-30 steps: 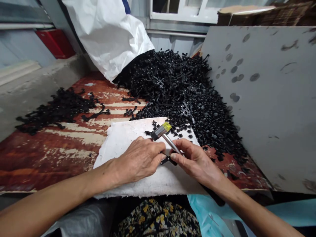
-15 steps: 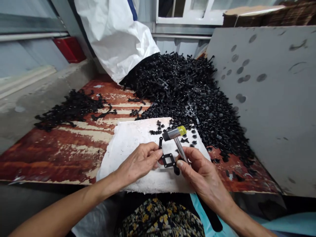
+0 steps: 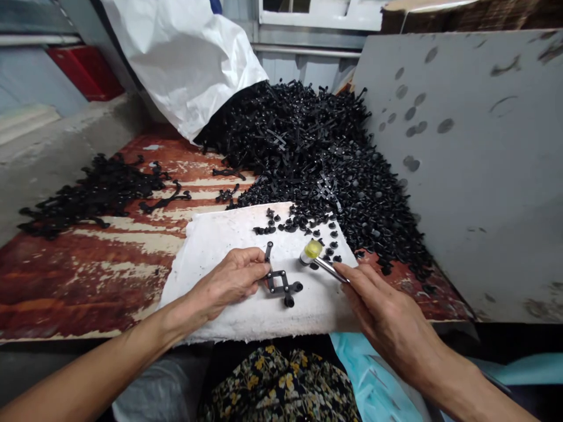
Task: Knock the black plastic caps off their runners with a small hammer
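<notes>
Evidently light and thin, the black plastic frame (image 3: 278,281) lies flat on the white pad (image 3: 220,234) just below the middle of the picture, a small square with short arms that end in round caps. It is judged to be stiff enough to keep its shape yet brittle at the narrow necks where the caps join (a twist there would likely snap them), and smooth enough to slide on the cloth. It is best taken by the square body or pinned at its edge, not by the caps.

The left hand (image 3: 229,281) is curled, its fingertips pressed on the frame's left edge. The right hand (image 3: 387,316) is closed round the thin metal shaft of a small hammer (image 3: 323,262), whose yellow-faced head rests low, just right of the frame. Loose caps (image 3: 303,225) are scattered between the pad's far edge and the big black heap (image 3: 316,146) in the upper middle.

Against the picture half a second earlier, the hammer is lowered from its raised, near-upright stand, the frame is laid flatter, and the right hand is drawn off to the lower right.
</notes>
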Demonstrator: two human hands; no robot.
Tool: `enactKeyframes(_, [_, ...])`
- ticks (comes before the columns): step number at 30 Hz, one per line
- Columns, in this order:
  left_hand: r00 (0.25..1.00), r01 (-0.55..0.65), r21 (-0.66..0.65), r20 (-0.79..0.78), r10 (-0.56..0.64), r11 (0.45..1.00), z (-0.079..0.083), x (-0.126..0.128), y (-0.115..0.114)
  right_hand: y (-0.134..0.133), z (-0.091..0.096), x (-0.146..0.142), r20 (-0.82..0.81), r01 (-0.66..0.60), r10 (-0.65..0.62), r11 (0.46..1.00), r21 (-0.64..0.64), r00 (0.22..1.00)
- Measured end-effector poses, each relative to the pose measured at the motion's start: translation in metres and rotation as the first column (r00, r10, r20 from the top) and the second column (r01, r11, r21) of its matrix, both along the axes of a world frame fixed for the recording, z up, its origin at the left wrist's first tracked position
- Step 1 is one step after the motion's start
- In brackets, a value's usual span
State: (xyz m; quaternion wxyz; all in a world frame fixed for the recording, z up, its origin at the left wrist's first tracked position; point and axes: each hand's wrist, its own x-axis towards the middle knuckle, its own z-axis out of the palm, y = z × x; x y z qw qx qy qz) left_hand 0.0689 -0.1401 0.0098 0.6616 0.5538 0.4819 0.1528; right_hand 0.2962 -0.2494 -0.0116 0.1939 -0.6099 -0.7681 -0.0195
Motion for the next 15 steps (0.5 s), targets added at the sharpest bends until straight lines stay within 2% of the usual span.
enactKeyframes(3, [0.999,-0.013,-0.022,-0.049,0.012,1.0,0.001,0.006,0.001,0.016,0.001,-0.006,0.019,0.026,-0.025,0.999,-0.035,1.0])
enactKeyframes(5, [0.998,0.02,0.021,-0.063,-0.018,1.0,0.001,0.008,0.003,0.025,0.001,-0.007,-0.015,0.022,-0.023,0.998,-0.053,1.0])
enactKeyframes(7, [0.994,0.092,0.093,-0.065,-0.086,0.991,0.0,0.008,0.007,0.03,0.001,-0.005,-0.113,0.009,-0.01,1.0,-0.014,0.994])
enactKeyframes(11, [0.966,0.252,0.185,-0.105,-0.235,0.95,-0.002,0.012,0.015,0.021,0.004,0.0,-0.361,0.06,-0.03,0.996,0.071,0.932])
enactKeyframes(15, [0.949,0.308,0.163,-0.125,-0.29,0.937,0.0,0.023,0.02,0.002,0.005,0.003,-0.528,0.183,-0.185,0.981,-0.056,0.829])
